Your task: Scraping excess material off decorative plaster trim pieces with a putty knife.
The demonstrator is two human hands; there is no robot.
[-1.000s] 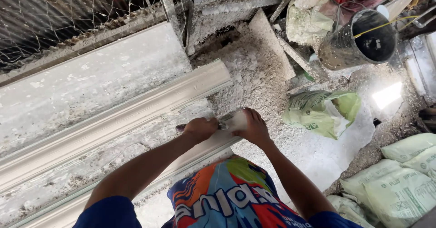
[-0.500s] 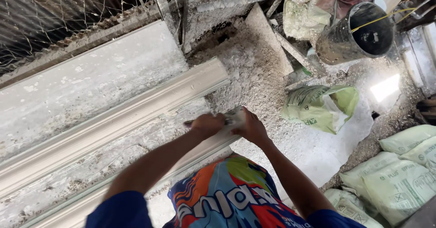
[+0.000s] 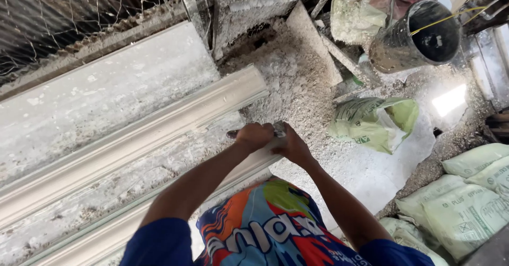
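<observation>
1. Head view: I look down on both hands meeting at the near end of a long pale plaster moulding [image 3: 159, 213] that lies along a dusty work slab [image 3: 106, 96].
2. My left hand [image 3: 254, 136] is clenched around a small dark tool [image 3: 233, 134]; only its tip shows, poking out to the left of the fist, so I cannot tell what kind of tool it is.
3. My right hand [image 3: 291, 146] is closed against the end of that moulding, touching the left hand; something grey shows between the two hands, but I cannot tell whether the fingers grasp it.
4. Just beyond the grip, a second moulding [image 3: 175, 123] of the same profile runs parallel, its end stopping a little past my knuckles.
5. Past both hands lies a heap of grey-white plaster rubble [image 3: 297, 91].
6. To the right of the grip, a crumpled green sack [image 3: 376, 123] rests on the powdery floor, well apart from the hands.
7. Further off on that side, a black bucket [image 3: 419, 38] lies tilted, and stacked pale green sacks [image 3: 466, 202] sit nearer to me.
8. Wire mesh [image 3: 63, 16] hangs beyond the slab.
</observation>
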